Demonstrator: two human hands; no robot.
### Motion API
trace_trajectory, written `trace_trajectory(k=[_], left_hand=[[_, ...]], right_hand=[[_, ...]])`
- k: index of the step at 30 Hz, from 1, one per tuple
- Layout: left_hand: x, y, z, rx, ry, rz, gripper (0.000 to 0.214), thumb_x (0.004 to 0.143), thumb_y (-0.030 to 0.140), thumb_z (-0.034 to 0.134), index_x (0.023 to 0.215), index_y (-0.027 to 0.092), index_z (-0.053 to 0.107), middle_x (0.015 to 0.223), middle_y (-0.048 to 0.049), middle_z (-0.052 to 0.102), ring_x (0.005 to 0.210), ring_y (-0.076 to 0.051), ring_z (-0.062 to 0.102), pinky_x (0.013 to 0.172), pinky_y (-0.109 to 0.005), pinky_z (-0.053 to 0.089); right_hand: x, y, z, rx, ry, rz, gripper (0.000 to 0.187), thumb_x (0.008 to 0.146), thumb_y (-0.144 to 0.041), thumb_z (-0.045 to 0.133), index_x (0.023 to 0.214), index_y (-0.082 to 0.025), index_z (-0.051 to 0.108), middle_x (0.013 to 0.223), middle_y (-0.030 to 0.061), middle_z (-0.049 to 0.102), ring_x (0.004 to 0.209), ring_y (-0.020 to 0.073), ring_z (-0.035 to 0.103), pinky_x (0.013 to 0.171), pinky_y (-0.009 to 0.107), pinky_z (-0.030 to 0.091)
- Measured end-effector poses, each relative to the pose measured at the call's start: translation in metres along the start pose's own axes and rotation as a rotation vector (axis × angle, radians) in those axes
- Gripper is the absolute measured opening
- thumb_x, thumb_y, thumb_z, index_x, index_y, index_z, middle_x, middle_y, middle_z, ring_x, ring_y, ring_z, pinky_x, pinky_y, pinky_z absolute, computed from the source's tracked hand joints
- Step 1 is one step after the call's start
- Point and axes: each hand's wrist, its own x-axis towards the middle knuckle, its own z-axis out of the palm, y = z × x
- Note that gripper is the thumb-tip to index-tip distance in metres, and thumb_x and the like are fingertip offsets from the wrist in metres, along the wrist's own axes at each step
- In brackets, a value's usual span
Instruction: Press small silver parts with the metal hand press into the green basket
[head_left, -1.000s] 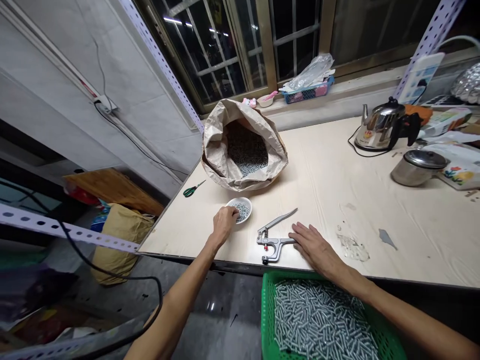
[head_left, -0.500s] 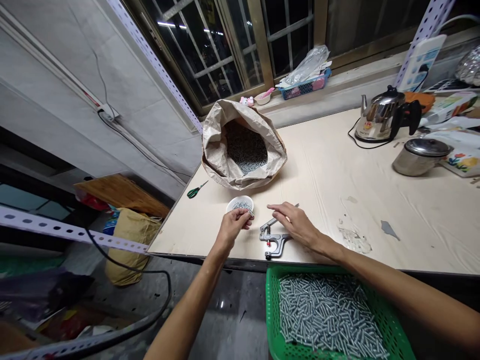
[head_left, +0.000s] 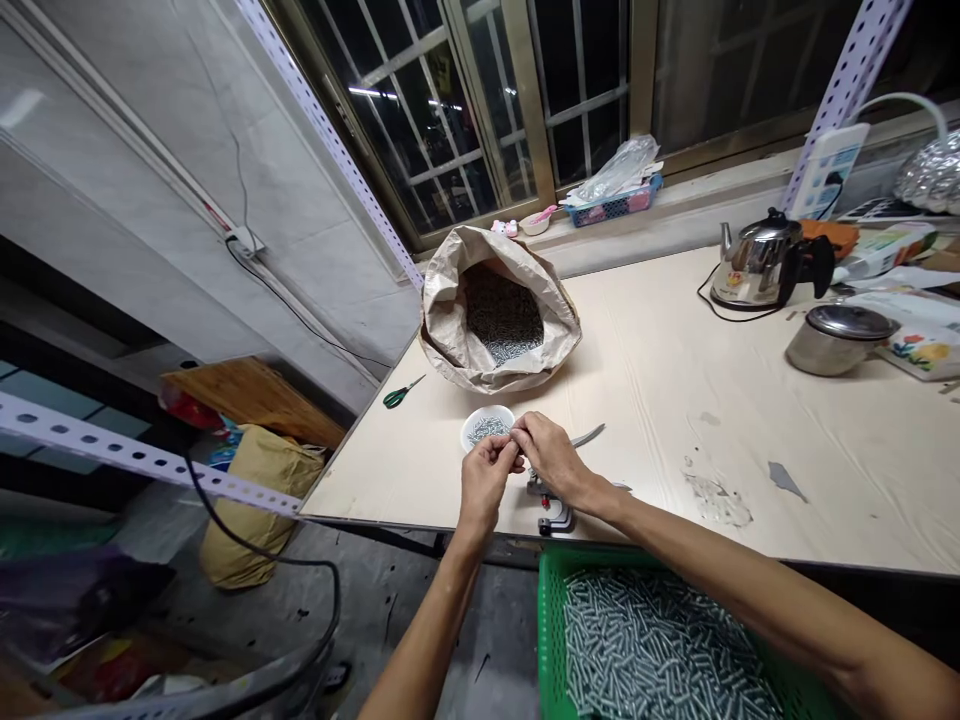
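My left hand [head_left: 487,478] and my right hand [head_left: 555,458] meet fingertip to fingertip just in front of a white bowl [head_left: 466,432] of small silvery metal pieces. The left fingers are pinched on a small metal piece, mostly hidden now. My right thumb and fingers are pinched too; what lies between them is too small to make out. Below the right hand lies a grey hand press pliers [head_left: 557,520] with a red part at its jaw. Its curved handle [head_left: 589,436] sticks out beyond the hand, which covers its middle.
An open paper sack [head_left: 450,350] of metal pieces stands behind the bowl, green-handled scissors [head_left: 397,397] to its left. A green basket [head_left: 553,640] full of screw-like pieces sits below the table edge. Farther right are a kettle [head_left: 757,265] and a lidded metal pot [head_left: 832,350].
My right hand has left the pliers' handle and moved left to meet my left hand, its fingers closing into a pinch. The camera view has shifted slightly.
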Motion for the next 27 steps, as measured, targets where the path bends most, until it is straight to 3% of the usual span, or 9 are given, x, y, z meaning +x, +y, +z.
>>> trace_trajectory(k=[4,7,12,16,20,24,27], left_hand=[[-0.001,-0.001,-0.007,-0.029,0.030,0.055,0.029,0.070,0.036,0.068,0.083,0.011,0.063,0.067,-0.0002,0.063,0.061,-0.010,0.058,0.062,-0.024,0.051],[0.000,0.001,-0.013,-0.032,0.002,0.020,0.033,0.066,0.038,0.072,0.082,0.010,0.064,0.065,-0.0003,0.063,0.058,-0.010,0.058,0.061,-0.025,0.052],[0.000,0.002,-0.010,-0.221,-0.006,-0.132,0.043,0.054,0.041,0.080,0.078,0.010,0.061,0.059,0.0013,0.059,0.054,-0.009,0.056,0.060,-0.026,0.052],[0.003,0.000,-0.005,-0.240,0.036,-0.106,0.041,0.056,0.043,0.077,0.074,0.010,0.059,0.062,0.0006,0.060,0.056,-0.009,0.056,0.060,-0.025,0.051],[0.011,-0.002,-0.017,0.044,0.124,0.014,0.031,0.065,0.040,0.068,0.075,0.012,0.061,0.062,0.0003,0.060,0.056,-0.010,0.056,0.058,-0.023,0.048],[0.007,-0.004,-0.032,0.422,0.032,0.065,0.020,0.067,0.035,0.061,0.068,0.015,0.061,0.061,0.0000,0.061,0.057,-0.012,0.056,0.056,-0.022,0.045],[-0.004,-0.005,-0.034,0.615,-0.094,0.089,0.018,0.068,0.033,0.057,0.066,0.016,0.063,0.062,-0.0008,0.063,0.062,-0.014,0.057,0.057,-0.022,0.043]], right_hand=[[0.001,-0.002,0.007,0.038,-0.046,-0.004,0.008,0.090,-0.022,0.045,0.087,-0.021,0.053,0.086,0.0031,0.058,0.082,0.0161,0.055,0.075,0.030,0.044],[0.002,-0.003,0.007,0.071,-0.089,-0.013,0.008,0.089,-0.021,0.047,0.084,-0.021,0.052,0.082,0.0017,0.059,0.079,0.0154,0.056,0.072,0.029,0.044],[-0.002,-0.003,0.011,0.038,0.025,-0.033,0.011,0.089,-0.021,0.043,0.080,-0.022,0.048,0.078,0.0011,0.056,0.073,0.0156,0.054,0.067,0.029,0.045],[0.000,-0.006,0.018,0.002,0.084,-0.122,0.008,0.089,-0.019,0.043,0.084,-0.022,0.049,0.084,0.0035,0.054,0.078,0.0173,0.053,0.070,0.031,0.046],[0.025,-0.008,0.023,0.016,0.130,-0.148,0.011,0.091,-0.017,0.043,0.090,-0.019,0.054,0.090,0.0052,0.055,0.085,0.0167,0.054,0.078,0.031,0.046],[0.040,0.005,0.009,-0.138,-0.152,-0.104,0.010,0.089,-0.017,0.051,0.092,-0.018,0.060,0.088,0.0042,0.056,0.081,0.0157,0.055,0.075,0.030,0.046],[0.015,0.020,-0.025,-0.312,-0.262,-0.138,0.018,0.093,-0.021,0.046,0.090,-0.017,0.063,0.084,0.0043,0.055,0.080,0.0158,0.053,0.073,0.030,0.044]])
